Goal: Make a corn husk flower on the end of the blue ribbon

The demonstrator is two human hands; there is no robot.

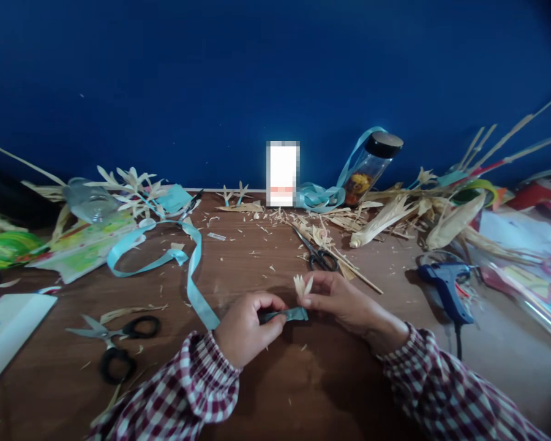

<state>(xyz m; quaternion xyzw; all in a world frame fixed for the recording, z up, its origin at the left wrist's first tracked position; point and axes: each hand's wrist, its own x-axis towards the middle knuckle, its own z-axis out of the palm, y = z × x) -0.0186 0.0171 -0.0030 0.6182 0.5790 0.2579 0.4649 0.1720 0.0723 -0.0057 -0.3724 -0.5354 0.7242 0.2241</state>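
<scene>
Between thumb and fingers, my left hand [252,324] pinches the end of a light blue ribbon [195,278], whose length trails back to the left over the table. A short piece of that ribbon sticks out past the left fingertips. My right hand [344,300] grips a small pale flower [302,286] that looks made of corn husk, its petals pointing up. The flower sits just above the ribbon's end; whether they touch I cannot tell. Black-handled scissors [322,258] lie right behind my right hand. Other open scissors [114,340] rest to the left of my left hand.
A blue glue gun [447,285] lies at the right, near dry corn husks [386,220]. At the back lean a jar with a black lid [374,165] and coiled ribbon [319,197]. Husk flowers [133,187] and a plastic bottle [89,199] stand back left. Scraps litter the brown table [275,392].
</scene>
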